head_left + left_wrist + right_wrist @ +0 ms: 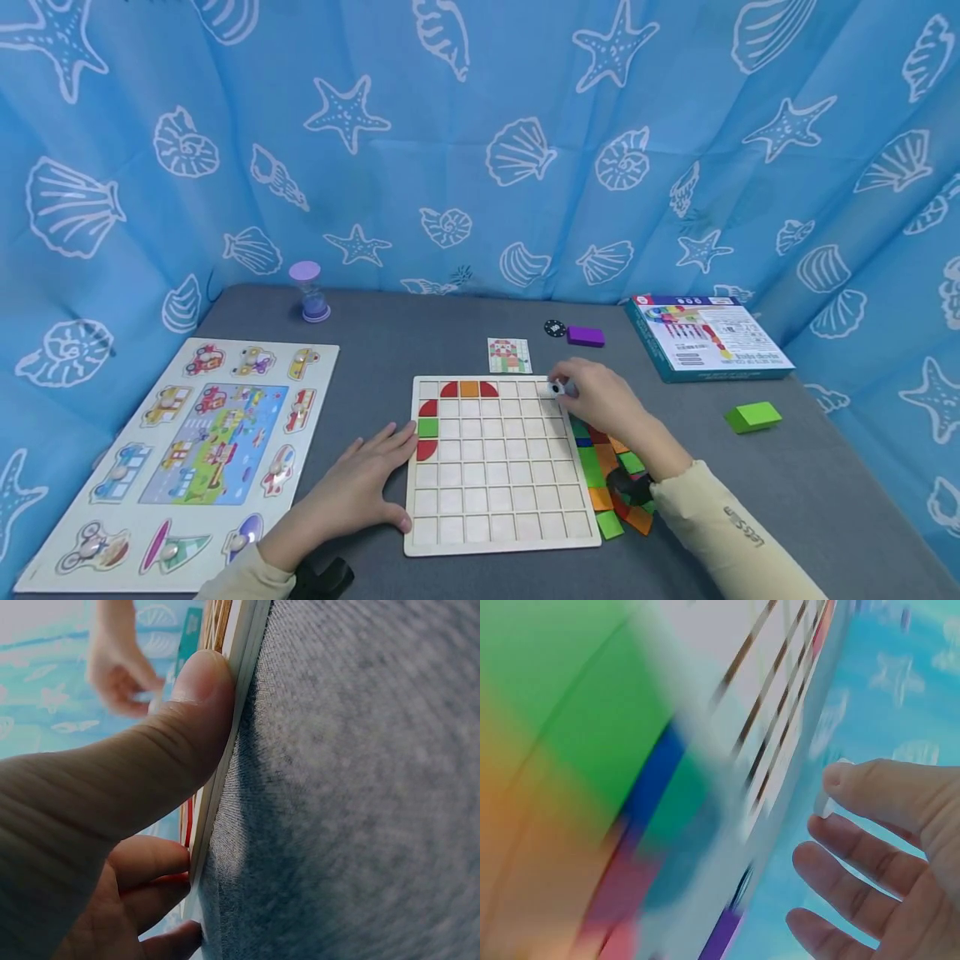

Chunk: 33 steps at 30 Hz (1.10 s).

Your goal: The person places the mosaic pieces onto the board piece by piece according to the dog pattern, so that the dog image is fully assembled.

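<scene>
A: What did our hands do?

B: Our right hand (600, 392) pinched a tiny pale piece (556, 388) between thumb and finger, by the wooden board's (502, 500) corner at one o'clock. Our left hand (366, 479) was spread wide, and it touched the board's edge at nine o'clock.

A: How could we do that bit well?

B: We thought a soft pinch was best, so the piece could sit flat in one square. A steady left hand could stop the board from sliding.

A: What was in the board's squares?

B: Near eleven o'clock we had an orange square (468, 389) between two round-edged red pieces (450, 390). Near ten, a green square (427, 427) sat between two more.

A: And farther out?

B: A heap of bright blocks (591, 467) lay at three o'clock, and a picture card (509, 356) at twelve. The puzzle tray (135, 512) at nine had little cars and boats in it. The sand timer (313, 302) at ten held blue sand. We couldn't see inside the box (697, 329) at two.
</scene>
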{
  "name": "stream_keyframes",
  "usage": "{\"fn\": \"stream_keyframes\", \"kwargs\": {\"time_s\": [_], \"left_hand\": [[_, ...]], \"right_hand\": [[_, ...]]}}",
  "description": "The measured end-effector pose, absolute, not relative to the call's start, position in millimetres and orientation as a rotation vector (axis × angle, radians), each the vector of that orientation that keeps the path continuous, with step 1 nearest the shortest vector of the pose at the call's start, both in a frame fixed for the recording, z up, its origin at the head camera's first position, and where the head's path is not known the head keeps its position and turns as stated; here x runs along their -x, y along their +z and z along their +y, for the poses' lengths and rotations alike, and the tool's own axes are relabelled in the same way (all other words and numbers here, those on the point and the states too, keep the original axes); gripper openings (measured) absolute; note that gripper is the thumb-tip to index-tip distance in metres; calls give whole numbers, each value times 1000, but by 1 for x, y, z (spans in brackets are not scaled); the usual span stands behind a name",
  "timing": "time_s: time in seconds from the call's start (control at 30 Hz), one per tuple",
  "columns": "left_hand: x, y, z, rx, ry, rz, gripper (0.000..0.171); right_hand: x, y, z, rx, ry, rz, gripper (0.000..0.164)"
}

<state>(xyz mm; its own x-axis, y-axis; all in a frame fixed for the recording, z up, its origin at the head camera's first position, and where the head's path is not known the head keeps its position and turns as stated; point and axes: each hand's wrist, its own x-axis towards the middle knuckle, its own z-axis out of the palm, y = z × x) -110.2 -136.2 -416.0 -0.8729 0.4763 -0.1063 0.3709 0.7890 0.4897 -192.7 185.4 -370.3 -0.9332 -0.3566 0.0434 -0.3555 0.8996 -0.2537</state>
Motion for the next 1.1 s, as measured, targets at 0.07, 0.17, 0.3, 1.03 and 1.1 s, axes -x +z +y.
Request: {"fn": "stream_keyframes", "kwargs": {"time_s": [0.07,0.17,0.3,1.03,1.1], "left_hand": [[110,-415,-137,-666,681,2760,101],[111,-415,-137,-669,679,2757,101],[111,-416,-136,-663,674,2744,102],[112,-413,-137,-671,679,2748,103],[112,-414,-137,-664,681,2743,103]], "right_hand": [[194,-369,163,664,-408,3043,22],[196,-369,132,773,-377,3018,22],[201,-372,99,912,-347,2973,20],[202,-385,62,1029,-230,2868,22],[200,-383,67,1030,-273,2867,24]]}}
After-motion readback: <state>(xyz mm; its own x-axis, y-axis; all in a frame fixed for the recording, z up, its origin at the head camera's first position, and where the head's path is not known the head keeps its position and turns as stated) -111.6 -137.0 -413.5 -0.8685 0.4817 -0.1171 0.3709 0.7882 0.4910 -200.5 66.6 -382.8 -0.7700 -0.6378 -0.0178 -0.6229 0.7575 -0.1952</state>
